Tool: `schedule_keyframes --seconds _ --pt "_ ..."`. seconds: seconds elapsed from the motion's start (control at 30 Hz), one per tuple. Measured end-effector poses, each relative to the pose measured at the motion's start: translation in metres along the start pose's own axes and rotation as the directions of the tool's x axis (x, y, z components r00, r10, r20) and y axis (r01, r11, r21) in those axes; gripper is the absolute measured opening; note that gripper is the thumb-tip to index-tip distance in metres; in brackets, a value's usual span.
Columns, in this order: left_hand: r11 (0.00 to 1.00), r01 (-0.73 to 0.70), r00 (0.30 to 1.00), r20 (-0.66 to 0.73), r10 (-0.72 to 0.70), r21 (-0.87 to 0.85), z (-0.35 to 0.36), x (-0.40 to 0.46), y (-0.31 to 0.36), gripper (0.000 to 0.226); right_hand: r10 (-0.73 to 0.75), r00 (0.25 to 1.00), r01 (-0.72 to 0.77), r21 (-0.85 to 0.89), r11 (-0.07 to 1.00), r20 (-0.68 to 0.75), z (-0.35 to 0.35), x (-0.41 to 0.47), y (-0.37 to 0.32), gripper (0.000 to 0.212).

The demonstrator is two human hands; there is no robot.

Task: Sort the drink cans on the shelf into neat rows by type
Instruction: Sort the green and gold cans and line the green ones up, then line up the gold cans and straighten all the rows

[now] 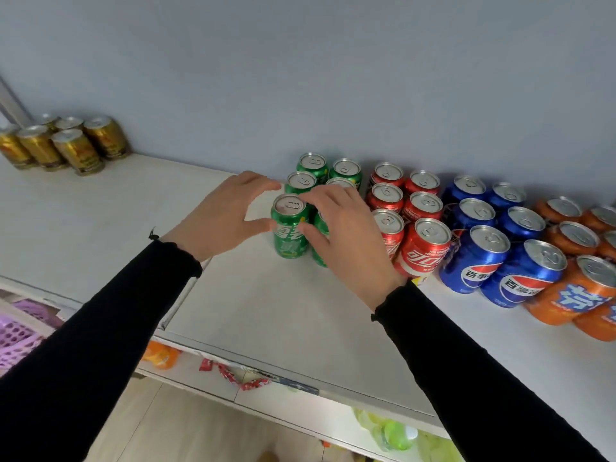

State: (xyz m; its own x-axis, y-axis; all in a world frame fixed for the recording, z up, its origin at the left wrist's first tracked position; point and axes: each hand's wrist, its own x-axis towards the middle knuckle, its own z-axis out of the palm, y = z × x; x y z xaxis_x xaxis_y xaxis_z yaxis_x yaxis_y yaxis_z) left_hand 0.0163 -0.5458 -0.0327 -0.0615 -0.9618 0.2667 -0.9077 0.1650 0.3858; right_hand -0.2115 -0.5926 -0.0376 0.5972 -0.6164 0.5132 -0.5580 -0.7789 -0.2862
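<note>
Green cans stand in two columns against the wall on the white shelf top. My left hand is spread open around the front-left green can, thumb touching its side. My right hand lies over the front-right green can and wraps it, thumb on its front; most of that can is hidden. To the right stand double columns of red cans, blue cans and orange cans. Both sleeves are black.
Several gold cans are clustered at the far left by the wall. A purple perforated basket sits low on the left. A lower shelf holds an orange packet, red wrappers and a green bag.
</note>
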Motion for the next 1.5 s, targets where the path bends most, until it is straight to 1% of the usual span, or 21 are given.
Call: schedule_keyframes --seconds 0.1,0.17,0.27,0.33,0.4,0.57,0.73,0.93,1.07,1.23,1.37,1.5 --pt "0.993 0.063 0.996 -0.074 -0.056 0.097 -0.011 -0.034 -0.021 0.055 -0.071 0.996 0.079 0.176 0.981 -0.048 0.019 0.008 -0.028 0.031" --pt "0.985 0.114 0.992 -0.069 -0.106 0.127 -0.020 -0.059 -0.038 0.054 -0.095 0.995 0.099 0.249 0.964 -0.027 0.040 0.013 -0.048 0.031" --pt "0.966 0.215 0.976 -0.072 -0.206 0.145 -0.039 -0.097 -0.075 0.052 -0.117 0.990 0.088 0.299 0.950 0.080 0.078 0.021 -0.082 0.034" --pt "0.950 0.276 0.959 -0.100 -0.263 0.147 -0.054 -0.122 -0.104 0.052 -0.121 0.977 0.062 0.311 0.949 0.175 0.104 0.030 -0.108 0.038" --pt "0.936 0.320 0.946 -0.108 -0.307 0.147 -0.069 -0.145 -0.136 0.052 -0.119 0.966 0.044 0.308 0.950 0.230 0.128 0.041 -0.135 0.041" --pt "0.922 0.369 0.929 -0.086 -0.360 0.117 -0.112 -0.190 -0.225 0.053 -0.050 0.955 -0.047 0.314 0.948 0.294 0.188 0.082 -0.208 0.044" --pt "0.916 0.388 0.920 -0.097 -0.380 0.098 -0.154 -0.211 -0.305 0.055 0.069 0.953 -0.171 0.340 0.925 0.294 0.239 0.120 -0.269 0.046" --pt "0.922 0.369 0.929 -0.081 -0.361 0.118 -0.186 -0.197 -0.376 0.059 0.185 0.932 -0.297 0.367 0.881 0.310 0.282 0.167 -0.301 0.050" --pt "0.926 0.350 0.936 -0.073 -0.343 0.138 -0.201 -0.169 -0.421 0.064 0.263 0.911 -0.382 0.403 0.832 0.319 0.308 0.206 -0.300 0.054" --pt "0.933 0.301 0.954 -0.061 -0.295 0.195 -0.220 -0.120 -0.472 0.071 0.356 0.885 -0.464 0.488 0.739 0.301 0.351 0.262 -0.290 0.060" --pt "0.932 0.247 0.969 -0.055 -0.242 0.263 -0.232 -0.080 -0.508 0.078 0.401 0.874 -0.484 0.544 0.685 0.273 0.384 0.303 -0.292 0.068" --pt "0.922 0.182 0.979 0.027 -0.203 0.341 -0.236 -0.043 -0.532 0.088 0.442 0.861 -0.499 0.591 0.633 0.253 0.407 0.330 -0.297 0.077"
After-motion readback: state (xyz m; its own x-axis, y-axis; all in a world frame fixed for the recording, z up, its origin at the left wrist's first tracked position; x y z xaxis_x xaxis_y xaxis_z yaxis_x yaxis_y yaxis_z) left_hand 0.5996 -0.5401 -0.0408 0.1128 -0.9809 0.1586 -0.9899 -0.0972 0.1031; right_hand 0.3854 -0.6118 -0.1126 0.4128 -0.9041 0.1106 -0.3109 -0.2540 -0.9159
